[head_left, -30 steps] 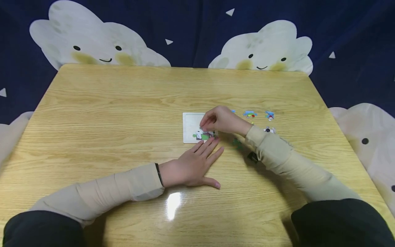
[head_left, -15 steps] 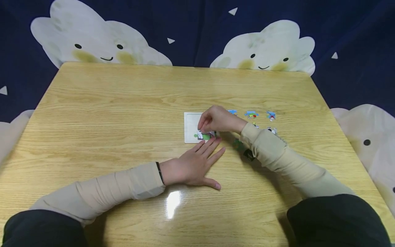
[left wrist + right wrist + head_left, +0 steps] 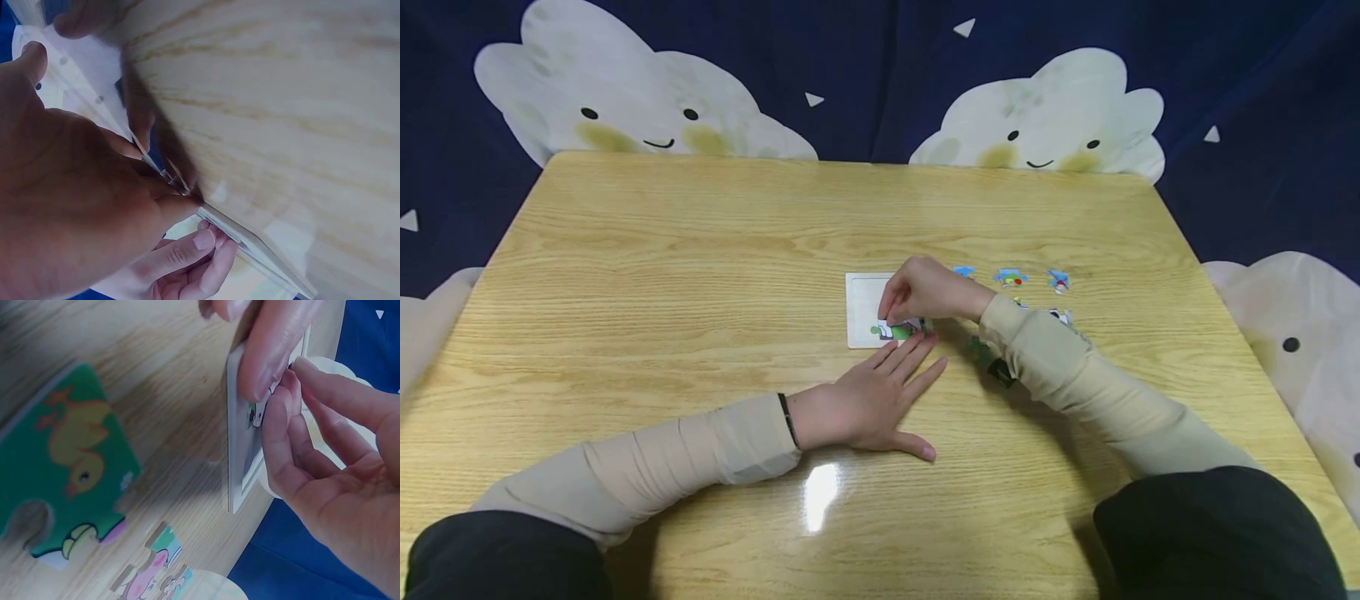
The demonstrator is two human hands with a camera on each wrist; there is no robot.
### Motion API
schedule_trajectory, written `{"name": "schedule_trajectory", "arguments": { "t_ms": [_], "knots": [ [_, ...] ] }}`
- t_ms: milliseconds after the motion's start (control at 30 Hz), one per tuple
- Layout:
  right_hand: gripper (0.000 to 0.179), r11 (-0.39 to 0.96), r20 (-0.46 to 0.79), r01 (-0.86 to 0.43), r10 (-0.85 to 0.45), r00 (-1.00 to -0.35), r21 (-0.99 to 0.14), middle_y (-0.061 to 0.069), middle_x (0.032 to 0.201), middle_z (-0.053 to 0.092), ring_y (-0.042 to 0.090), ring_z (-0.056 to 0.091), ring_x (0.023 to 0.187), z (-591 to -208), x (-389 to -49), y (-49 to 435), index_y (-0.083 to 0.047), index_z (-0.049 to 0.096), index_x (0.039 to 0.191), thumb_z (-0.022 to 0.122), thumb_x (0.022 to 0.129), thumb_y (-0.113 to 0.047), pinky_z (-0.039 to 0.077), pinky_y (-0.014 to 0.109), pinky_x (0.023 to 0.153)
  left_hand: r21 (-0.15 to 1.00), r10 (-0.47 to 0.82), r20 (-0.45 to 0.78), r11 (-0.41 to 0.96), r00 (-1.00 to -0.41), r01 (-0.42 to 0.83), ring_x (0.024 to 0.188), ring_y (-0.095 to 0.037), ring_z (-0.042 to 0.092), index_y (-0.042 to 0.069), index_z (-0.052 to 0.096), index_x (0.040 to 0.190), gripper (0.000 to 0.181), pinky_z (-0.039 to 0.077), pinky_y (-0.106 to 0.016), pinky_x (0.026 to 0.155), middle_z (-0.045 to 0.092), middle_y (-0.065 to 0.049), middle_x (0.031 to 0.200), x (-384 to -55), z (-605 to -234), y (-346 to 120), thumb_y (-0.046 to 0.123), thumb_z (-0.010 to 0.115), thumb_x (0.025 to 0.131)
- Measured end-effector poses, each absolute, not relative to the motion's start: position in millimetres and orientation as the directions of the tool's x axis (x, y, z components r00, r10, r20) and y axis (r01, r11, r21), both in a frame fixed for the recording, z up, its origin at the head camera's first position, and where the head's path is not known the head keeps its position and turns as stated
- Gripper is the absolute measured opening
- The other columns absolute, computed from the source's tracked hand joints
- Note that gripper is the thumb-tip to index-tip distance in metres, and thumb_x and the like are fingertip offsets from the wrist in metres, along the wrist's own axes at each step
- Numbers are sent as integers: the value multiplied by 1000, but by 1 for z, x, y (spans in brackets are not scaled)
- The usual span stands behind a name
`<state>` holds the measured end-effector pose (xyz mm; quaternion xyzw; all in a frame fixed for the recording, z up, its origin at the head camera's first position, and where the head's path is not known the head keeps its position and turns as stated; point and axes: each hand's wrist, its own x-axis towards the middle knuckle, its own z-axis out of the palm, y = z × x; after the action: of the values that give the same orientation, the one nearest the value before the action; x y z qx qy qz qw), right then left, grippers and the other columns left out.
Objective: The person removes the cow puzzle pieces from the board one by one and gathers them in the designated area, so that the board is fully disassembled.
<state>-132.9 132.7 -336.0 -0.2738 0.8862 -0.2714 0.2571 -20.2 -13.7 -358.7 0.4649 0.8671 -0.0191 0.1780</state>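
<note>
My right hand is over a shallow white puzzle tray, its thumb and fingertips pinching a small jigsaw piece that they mostly cover. Below those fingertips, a green and white jigsaw piece lies along the tray's near side. My left hand lies with straight, spread fingers, the tips resting on the tray's near edge. In the right wrist view, left-hand fingers press at the tray's rim, beside the bent fingers of the right hand.
Several loose jigsaw pieces lie right of the tray, among them a blue one with a red spot and another blue one. A green piece with a yellow duck lies nearer. The wooden table meets a dark blue cloud-patterned curtain.
My right hand has shifted slightly left and down over the tray, its fingertips settling lower against the pieces. My left hand stays in place.
</note>
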Motion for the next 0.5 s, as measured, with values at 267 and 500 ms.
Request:
{"name": "schedule_trajectory", "arguments": {
  "t_ms": [267,500],
  "knots": [
    [5,724,-339,-341,-616,-711,-600,1,78,72,15,67,73,-333,-133,128,-7,76,85,75,85,-3,52,25,69,146,794,-333,576,-509,804,148,-28,-11,10,3,159,106,3,-41,119,-11,-17,162,-21,-358,-14,78,40,87],
    [5,732,-381,-297,-603,-701,-613,3,79,71,22,67,76,-331,-135,128,-6,75,85,73,86,-1,52,25,68,162,803,-320,570,-503,806,148,-29,-10,9,4,158,105,4,-41,119,-10,-17,162,-20,-359,-15,77,41,87]
  ]
}}
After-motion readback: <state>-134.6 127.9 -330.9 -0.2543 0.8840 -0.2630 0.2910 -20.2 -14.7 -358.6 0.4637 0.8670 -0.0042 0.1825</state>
